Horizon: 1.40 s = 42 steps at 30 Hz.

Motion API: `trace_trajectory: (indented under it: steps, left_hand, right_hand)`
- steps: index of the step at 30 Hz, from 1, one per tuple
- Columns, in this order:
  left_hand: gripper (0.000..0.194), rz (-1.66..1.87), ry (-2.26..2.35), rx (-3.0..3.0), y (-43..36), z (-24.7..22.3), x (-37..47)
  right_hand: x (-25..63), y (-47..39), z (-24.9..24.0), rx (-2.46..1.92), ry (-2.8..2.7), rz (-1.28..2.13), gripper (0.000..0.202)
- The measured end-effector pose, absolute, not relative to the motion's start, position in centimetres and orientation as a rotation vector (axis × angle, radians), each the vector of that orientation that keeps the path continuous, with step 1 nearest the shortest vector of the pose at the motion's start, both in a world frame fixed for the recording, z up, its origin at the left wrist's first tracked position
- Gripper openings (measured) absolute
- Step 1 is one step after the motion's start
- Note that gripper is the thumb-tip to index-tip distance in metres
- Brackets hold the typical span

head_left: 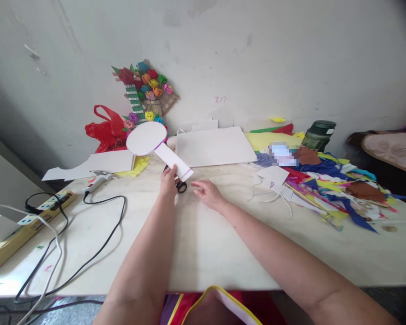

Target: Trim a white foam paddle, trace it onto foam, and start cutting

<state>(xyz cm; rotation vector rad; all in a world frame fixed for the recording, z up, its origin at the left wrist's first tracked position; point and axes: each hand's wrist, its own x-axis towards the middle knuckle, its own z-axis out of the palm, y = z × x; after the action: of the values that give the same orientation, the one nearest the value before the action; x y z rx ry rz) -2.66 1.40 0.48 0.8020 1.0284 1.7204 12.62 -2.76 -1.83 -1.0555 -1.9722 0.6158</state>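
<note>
A white cutout (146, 139), a round head with a straight handle, is held above the table by my left hand (169, 181). Purple lines mark the circle's edge and the handle's end. Black scissor handles (181, 187) show just under my left hand; the rest of the scissors is mostly hidden. To the right of the cutout's handle end, my right hand (208, 193) has its fingers apart and holds nothing.
White board (216, 146) lies behind my hands. Colourful scraps (345, 185), a phone (283, 154) and a green bottle (319, 135) are on the right. A glue gun (98, 181), cables, power strip (30, 221), red bag (108, 131) and paper flowers (149, 85) stand left.
</note>
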Motion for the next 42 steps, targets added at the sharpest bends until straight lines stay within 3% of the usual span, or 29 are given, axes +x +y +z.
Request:
trace_trajectory:
  steps: [7, 14, 19, 29, 35, 38, 42]
  left_hand:
    - [0.031, 1.715, 0.989, 0.897, 0.9, 1.1, -1.3]
    - [0.033, 1.722, 0.936, 0.956, 1.0, 0.7, -1.4]
    - [0.036, 1.579, 0.877, 0.981, 1.1, 0.0, -1.1]
    - [0.035, 1.541, 0.877, 0.956, 1.3, -0.1, -1.2]
    - [0.035, 1.507, 0.851, 0.986, 1.3, -0.1, -1.4]
    - [0.034, 1.491, 0.825, 1.001, 1.3, -0.2, -1.4]
    - [0.034, 1.472, 0.829, 1.011, 1.2, -0.4, -1.5]
  right_hand:
    - [12.0, -4.0, -0.4, -1.062, -2.453, 0.044, 0.034]
    - [12.2, -4.6, 1.0, -1.384, -2.359, -0.196, 0.035]
    - [12.5, -4.8, 1.9, -1.642, -2.383, -0.093, 0.035]
    - [13.4, -5.7, 4.2, -1.728, -2.608, -0.025, 0.025]
    - [16.2, -4.4, 4.4, -1.802, -2.463, 0.106, 0.021]
    - [17.8, -3.4, 3.5, -1.726, -2.283, 0.266, 0.024]
    - [18.4, -2.1, 2.0, -1.543, -1.974, 0.721, 0.037]
